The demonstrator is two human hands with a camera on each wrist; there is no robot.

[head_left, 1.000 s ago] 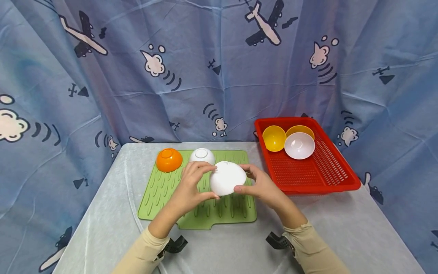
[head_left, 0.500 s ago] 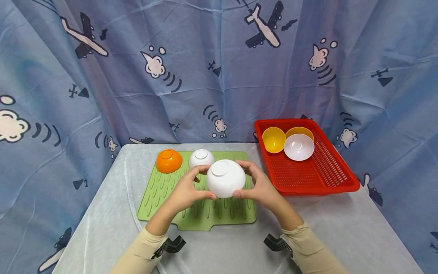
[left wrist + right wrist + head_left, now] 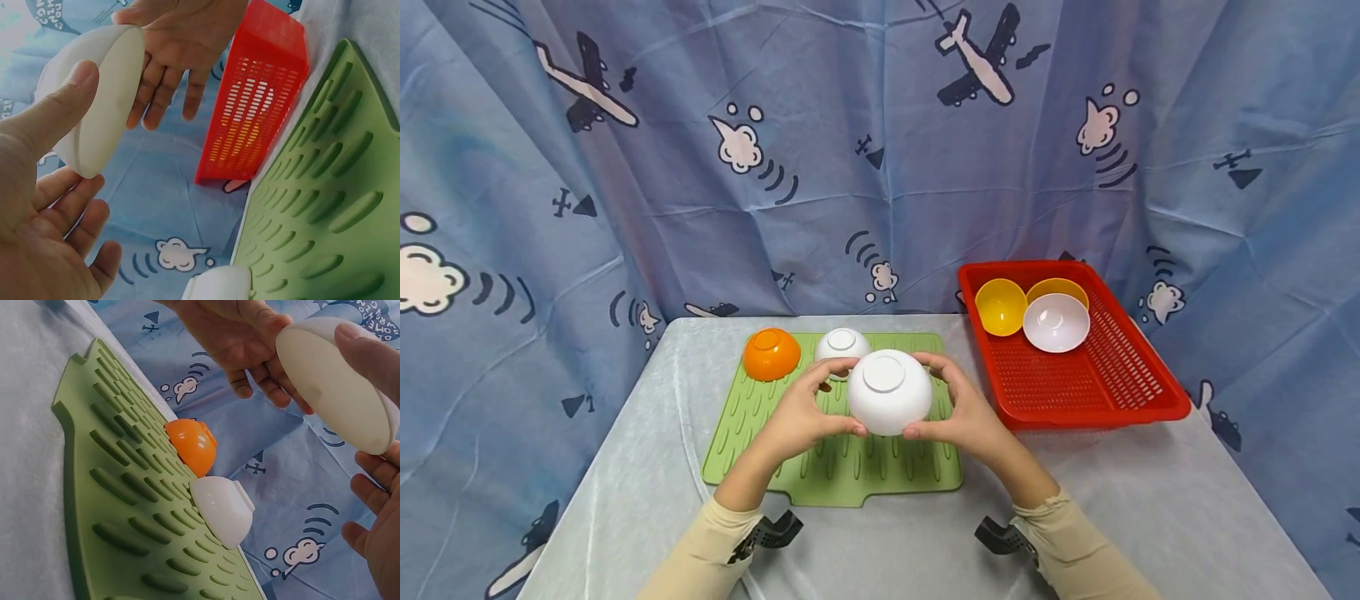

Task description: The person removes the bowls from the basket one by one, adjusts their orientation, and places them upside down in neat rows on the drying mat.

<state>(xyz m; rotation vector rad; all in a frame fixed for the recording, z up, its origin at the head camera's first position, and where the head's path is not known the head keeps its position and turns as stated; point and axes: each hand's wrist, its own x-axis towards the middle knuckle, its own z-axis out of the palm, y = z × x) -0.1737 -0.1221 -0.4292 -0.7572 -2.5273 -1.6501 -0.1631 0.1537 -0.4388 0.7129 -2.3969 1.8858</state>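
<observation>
A white bowl (image 3: 891,404) is held upside down above the green drying mat (image 3: 760,433), its foot ring turned up toward the head camera. My left hand (image 3: 797,417) grips its left side, thumb in front and fingers behind. From the right, my right hand (image 3: 973,417) pinches the rim the same way. Both wrist views show the bowl's hollow side facing down and the bowl well clear of the mat. On the mat's back part, an orange bowl (image 3: 772,354) and a second white bowl (image 3: 224,511) rest upside down, the white one partly hidden behind my left hand in the head view.
At the right stands a red plastic basket (image 3: 1097,408). Inside it, a yellow bowl (image 3: 1000,307), another yellow bowl (image 3: 1060,287) and a white bowl (image 3: 1056,323) lie at its back end. A blue patterned curtain (image 3: 880,167) hangs behind the grey-covered table (image 3: 925,550).
The bowl has tipped so its foot ring now faces up toward the head camera; earlier its hollow side showed. Both hands have shifted slightly left with it.
</observation>
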